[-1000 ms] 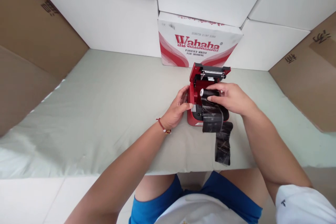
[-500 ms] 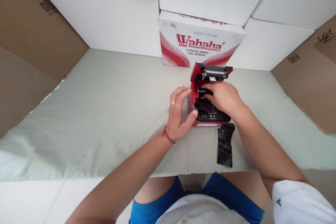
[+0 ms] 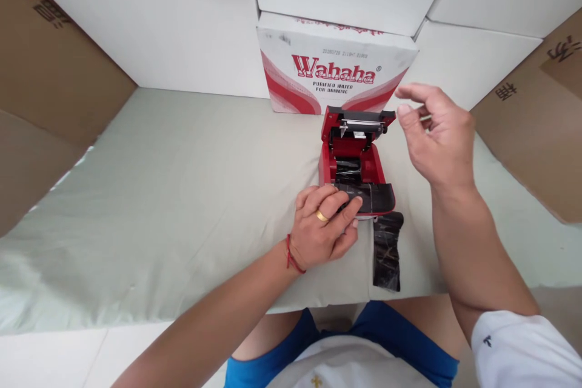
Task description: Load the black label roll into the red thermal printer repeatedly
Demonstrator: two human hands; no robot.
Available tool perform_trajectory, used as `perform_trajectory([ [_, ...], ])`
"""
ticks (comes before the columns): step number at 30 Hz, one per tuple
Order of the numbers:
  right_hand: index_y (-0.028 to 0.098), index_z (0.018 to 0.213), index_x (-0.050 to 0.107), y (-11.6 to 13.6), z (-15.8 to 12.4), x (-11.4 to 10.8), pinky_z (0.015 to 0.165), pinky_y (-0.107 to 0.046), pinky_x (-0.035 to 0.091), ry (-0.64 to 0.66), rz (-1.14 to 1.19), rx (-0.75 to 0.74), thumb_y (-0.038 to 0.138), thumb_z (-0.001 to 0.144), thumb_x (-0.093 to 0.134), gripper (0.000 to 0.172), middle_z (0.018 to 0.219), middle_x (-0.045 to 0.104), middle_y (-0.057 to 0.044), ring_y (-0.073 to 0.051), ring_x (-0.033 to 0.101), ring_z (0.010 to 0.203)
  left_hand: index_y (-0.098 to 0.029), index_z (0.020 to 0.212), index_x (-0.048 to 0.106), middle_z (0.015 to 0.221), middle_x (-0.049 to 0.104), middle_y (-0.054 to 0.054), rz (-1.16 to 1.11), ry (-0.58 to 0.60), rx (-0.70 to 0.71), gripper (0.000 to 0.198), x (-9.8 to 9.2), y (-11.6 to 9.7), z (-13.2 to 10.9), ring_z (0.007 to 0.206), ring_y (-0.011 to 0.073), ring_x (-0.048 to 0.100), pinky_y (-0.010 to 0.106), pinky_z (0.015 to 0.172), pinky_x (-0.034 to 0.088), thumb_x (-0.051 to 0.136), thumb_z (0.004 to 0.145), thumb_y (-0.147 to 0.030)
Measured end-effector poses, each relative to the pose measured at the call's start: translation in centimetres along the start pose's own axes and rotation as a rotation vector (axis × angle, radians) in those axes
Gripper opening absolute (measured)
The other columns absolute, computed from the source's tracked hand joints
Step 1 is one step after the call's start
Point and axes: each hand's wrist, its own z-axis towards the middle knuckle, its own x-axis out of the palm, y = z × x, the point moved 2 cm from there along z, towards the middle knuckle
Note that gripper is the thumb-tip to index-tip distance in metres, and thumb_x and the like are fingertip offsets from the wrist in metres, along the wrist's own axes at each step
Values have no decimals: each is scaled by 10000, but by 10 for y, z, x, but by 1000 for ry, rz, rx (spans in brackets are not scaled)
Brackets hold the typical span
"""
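Observation:
A small red printer (image 3: 350,154) stands on the table with its lid (image 3: 359,121) tipped up at the back. A black roll (image 3: 348,168) lies in its bay, and a black strip (image 3: 386,248) runs from it over the front and down onto the cloth. My left hand (image 3: 322,227) lies on the printer's front edge, fingers pressing the strip down there. My right hand (image 3: 436,133) hovers in the air to the right of the lid, fingers loosely apart, holding nothing.
A pale green cloth (image 3: 182,194) covers the table. A white "Wahaha" carton (image 3: 334,66) stands right behind the printer, among plain white boxes (image 3: 182,30). Brown cartons flank the table at left (image 3: 50,91) and right (image 3: 541,121). My knees in blue shorts (image 3: 400,339) show below the table's edge.
My right hand has let the roll into the bay and lifted away up and to the right. My left hand moved from the printer's side onto its front, over the strip.

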Motion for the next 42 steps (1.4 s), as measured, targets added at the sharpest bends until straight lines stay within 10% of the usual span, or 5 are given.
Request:
perform_trajectory([
  [15,123,1397,726,8,-59,-17,1140,-477,629,387,-182,-376,131,1094,518,368,1326,826,-124,-274,801,1210,-241,1143,796,921,708,48,325,-44,132,275,-9,-17,11,962,221,593,394,941,455,666,919,-151],
  [24,-27,1251,759,28,-72,-13,1110,-427,643,397,-442,-559,-18,958,544,364,1163,853,-208,-304,837,1081,-239,1145,802,944,668,53,290,-21,118,321,-8,-18,9,961,218,599,396,939,474,692,872,-111],
  [34,100,1111,815,24,-69,-9,905,-380,694,316,-362,-465,47,987,546,302,998,879,-119,-275,860,918,-218,1194,762,962,651,54,196,4,88,350,-12,-16,10,962,227,591,407,907,491,657,883,-97],
  [42,190,1215,783,2,-100,-4,1157,-452,603,227,104,-391,1,982,584,361,1244,855,-105,-241,794,1236,-388,1574,524,1460,605,65,-357,-46,-582,610,-15,39,1,1383,303,569,510,1157,479,659,980,-395],
])
